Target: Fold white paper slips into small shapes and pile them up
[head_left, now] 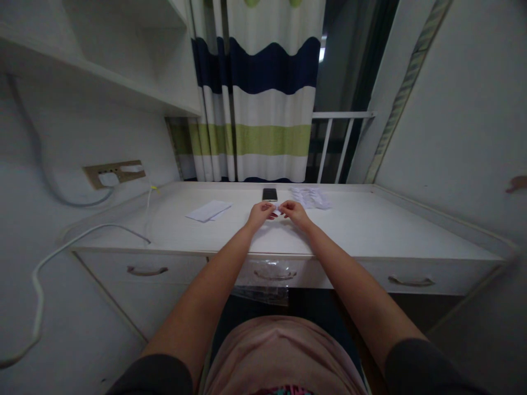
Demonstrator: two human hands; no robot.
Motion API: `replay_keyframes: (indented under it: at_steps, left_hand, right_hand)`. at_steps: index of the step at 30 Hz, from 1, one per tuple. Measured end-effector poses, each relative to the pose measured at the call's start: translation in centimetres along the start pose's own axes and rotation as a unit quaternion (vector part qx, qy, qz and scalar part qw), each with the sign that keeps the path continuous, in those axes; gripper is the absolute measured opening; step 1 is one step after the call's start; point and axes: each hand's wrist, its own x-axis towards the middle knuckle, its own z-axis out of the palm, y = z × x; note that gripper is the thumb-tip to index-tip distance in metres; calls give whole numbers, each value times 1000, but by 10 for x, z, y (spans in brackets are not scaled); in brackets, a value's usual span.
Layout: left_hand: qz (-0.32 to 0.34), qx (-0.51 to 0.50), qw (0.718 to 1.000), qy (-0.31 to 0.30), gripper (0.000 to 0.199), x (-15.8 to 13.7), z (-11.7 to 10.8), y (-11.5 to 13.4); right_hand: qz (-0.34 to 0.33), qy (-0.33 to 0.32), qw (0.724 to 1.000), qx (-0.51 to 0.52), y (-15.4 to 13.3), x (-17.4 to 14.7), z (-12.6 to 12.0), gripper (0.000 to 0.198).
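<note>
Both hands meet over the middle of the white desk (349,230), just in front of a dark phone-like slab (269,194). A small piece of white paper (277,209) is pinched between them. My left hand (262,213) grips its left side with thumb and fingers closed. On the other side, my right hand (293,212) pinches it in the same way. Fingers cover most of the piece, so its exact shape is hidden. Behind my right hand lies a group of white folded paper pieces (310,197). Flat white paper sheets (208,210) rest to the left.
A white cable (82,236) hangs at the left and runs onto the desk, near a wall socket (109,175) with plugs. Below the desk edge are drawers with handles (147,271), and clear plastic (263,293) hangs at the middle one. A striped curtain (274,109) hangs behind.
</note>
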Motion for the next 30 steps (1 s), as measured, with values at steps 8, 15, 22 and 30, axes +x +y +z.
replay_keyframes:
  at_steps: [8, 15, 22, 30]
  left_hand:
    - [5, 9, 1000, 14, 21, 0, -1, -2]
    - [11, 26, 999, 17, 21, -1, -1, 0]
    - [14, 38, 999, 14, 21, -3, -1, 1]
    - [16, 19, 999, 24, 20, -4, 0, 3]
  right_hand:
    - [-4, 18, 999, 42, 6, 3, 2, 33]
    - [-14, 7, 999, 41, 6, 3, 2, 33]
    - [-24, -5, 999, 40, 5, 2, 2, 34]
    - [-5, 7, 999, 45, 5, 3, 2, 34]
